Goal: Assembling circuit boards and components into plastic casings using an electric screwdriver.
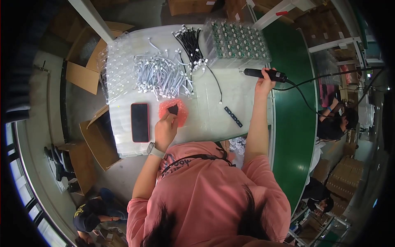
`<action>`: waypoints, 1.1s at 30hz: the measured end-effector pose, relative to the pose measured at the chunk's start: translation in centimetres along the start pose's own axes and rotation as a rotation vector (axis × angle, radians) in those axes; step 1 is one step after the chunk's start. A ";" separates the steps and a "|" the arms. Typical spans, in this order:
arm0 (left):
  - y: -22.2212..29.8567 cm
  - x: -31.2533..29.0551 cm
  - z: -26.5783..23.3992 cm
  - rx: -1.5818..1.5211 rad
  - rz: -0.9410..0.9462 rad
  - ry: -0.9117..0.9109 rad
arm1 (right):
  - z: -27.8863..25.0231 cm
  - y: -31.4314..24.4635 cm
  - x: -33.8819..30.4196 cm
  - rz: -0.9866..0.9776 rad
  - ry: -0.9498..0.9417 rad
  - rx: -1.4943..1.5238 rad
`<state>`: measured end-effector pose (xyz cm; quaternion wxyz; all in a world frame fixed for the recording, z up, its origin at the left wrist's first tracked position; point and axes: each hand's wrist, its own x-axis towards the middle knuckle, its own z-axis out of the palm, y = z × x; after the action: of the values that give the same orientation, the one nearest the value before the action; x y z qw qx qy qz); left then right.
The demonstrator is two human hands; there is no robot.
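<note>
Pink bubble-wrap pouch [173, 110] on the worktop [205, 119]: left hand [166, 129] pinches a small dark part [173, 109] at it; right hand [263, 83] grips the black corded tool [265, 74]. Cables [162, 76] lie unprocessed.

Even bright light, fisheye-warped dark edges

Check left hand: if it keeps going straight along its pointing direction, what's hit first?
Left hand points up-table at the pink bubble-wrap piece it already touches; beyond that, probably the pile of grey cables. Depth unclear.
</note>
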<state>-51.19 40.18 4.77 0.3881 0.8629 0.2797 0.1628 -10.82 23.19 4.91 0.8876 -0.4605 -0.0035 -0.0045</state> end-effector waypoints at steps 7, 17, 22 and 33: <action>0.6 -0.5 0.4 -0.160 -0.073 0.011 | -1.0 0.7 1.4 -0.055 -0.074 0.034; 1.3 -1.2 1.1 -0.227 -0.108 0.027 | -4.7 -5.2 -1.8 -0.057 -0.215 -0.103; 1.9 -1.8 1.3 -0.201 -0.096 0.053 | -7.2 -8.0 -4.2 -0.027 -0.228 -0.103; 10.3 1.8 2.4 -0.889 -0.231 -0.390 | 0.7 -13.6 -15.3 0.370 -0.463 0.409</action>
<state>-44.85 34.29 11.20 0.7789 0.5918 0.1993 0.0580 -26.31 15.95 16.28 0.9228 -0.2551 -0.1219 0.2617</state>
